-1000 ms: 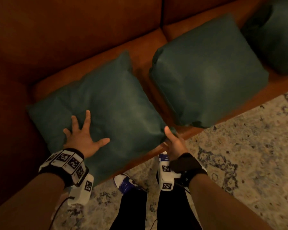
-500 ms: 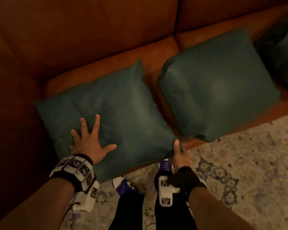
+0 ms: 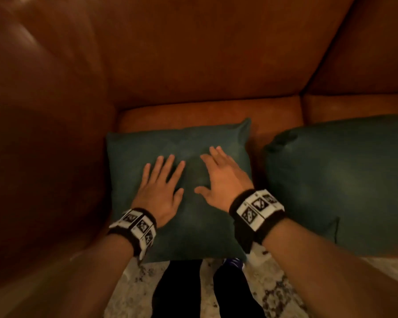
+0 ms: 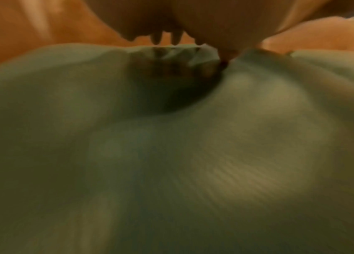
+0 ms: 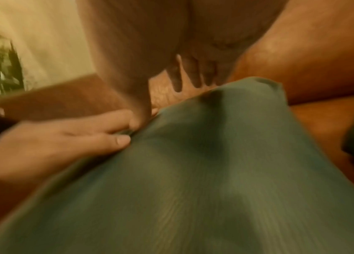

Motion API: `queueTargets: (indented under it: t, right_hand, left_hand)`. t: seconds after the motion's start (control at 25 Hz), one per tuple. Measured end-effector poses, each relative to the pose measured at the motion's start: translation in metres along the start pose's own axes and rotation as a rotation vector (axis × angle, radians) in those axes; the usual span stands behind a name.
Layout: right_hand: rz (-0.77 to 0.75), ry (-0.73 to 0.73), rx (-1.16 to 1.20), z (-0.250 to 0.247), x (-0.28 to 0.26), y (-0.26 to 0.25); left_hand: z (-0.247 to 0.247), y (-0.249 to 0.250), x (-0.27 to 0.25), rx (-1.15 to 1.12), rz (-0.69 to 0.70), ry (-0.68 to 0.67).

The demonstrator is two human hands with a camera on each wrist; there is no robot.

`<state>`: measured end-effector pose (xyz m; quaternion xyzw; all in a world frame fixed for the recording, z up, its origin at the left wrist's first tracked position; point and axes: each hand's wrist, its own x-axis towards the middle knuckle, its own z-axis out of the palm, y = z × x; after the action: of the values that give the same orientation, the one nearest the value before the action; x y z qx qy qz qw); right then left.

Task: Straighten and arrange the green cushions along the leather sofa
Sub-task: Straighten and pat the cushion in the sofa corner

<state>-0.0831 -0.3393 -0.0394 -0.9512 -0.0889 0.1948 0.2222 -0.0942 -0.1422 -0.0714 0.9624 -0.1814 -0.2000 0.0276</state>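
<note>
A dark green cushion (image 3: 193, 228) lies flat on the left seat of the brown leather sofa (image 3: 205, 53), close to the armrest. Both my hands press on its top with straight, spread fingers: the left hand (image 3: 163, 182) left of centre, the right hand (image 3: 220, 174) beside it. A second green cushion (image 3: 342, 191) lies flat on the seat to the right, a narrow gap away. The left wrist view shows the fabric (image 4: 171, 154) dented under my palm. In the right wrist view the cushion (image 5: 193, 171) fills the frame, with my left hand (image 5: 51, 142) resting on it.
The sofa's armrest (image 3: 44, 134) rises close on the left and the backrest stands behind the cushions. A patterned light rug (image 3: 274, 285) covers the floor in front. My legs in black trousers (image 3: 177, 292) stand against the seat's front edge.
My right hand left the cushion's front right corner and now lies flat on top beside the left. The cushion has turned from slanted to square with the seat.
</note>
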Motion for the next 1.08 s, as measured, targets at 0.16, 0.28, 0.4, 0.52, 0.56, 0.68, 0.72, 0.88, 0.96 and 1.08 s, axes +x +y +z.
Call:
queueTargets:
  t: [0.16,0.28,0.4,0.52,0.56,0.68,0.72,0.88,0.96,1.08]
  right_hand:
    - [0.100,-0.197,-0.067,0.009,0.034,0.009]
    - [0.126,-0.201,0.003,0.014,0.046,0.007]
    - [0.164,-0.212,0.017,0.014,0.054,0.005]
    - [0.201,-0.253,0.035,0.015,0.050,0.005]
    - [0.208,-0.254,0.040,0.016,0.049,0.005]
    - [0.232,-0.232,0.061,0.019,0.058,0.005]
    - [0.236,-0.236,0.072,0.019,0.061,0.003]
    - [0.272,-0.287,0.094,0.011,0.073,-0.003]
    - [0.303,-0.324,0.044,0.000,0.077,-0.008]
    - [0.248,-0.279,-0.070,-0.007,0.085,-0.029]
  left_hand:
    - [0.001,-0.059,0.055,0.130,0.168,-0.061]
    - [0.008,-0.128,0.075,-0.119,-0.343,-0.191]
    - [-0.004,-0.151,0.085,-0.342,-0.645,-0.195]
    - [-0.011,-0.110,0.093,-0.138,-0.139,-0.026]
    - [-0.010,-0.096,0.092,-0.070,0.106,-0.062]
    - [-0.002,-0.120,0.112,-0.022,0.185,-0.202]
    - [0.000,-0.141,0.119,-0.106,0.005,-0.230]
    - [0.000,-0.192,0.136,-0.356,-0.374,-0.328]
    - [-0.007,-0.177,0.128,-0.284,-0.393,-0.233]
    - [-0.020,-0.126,0.109,-0.147,0.008,-0.095]
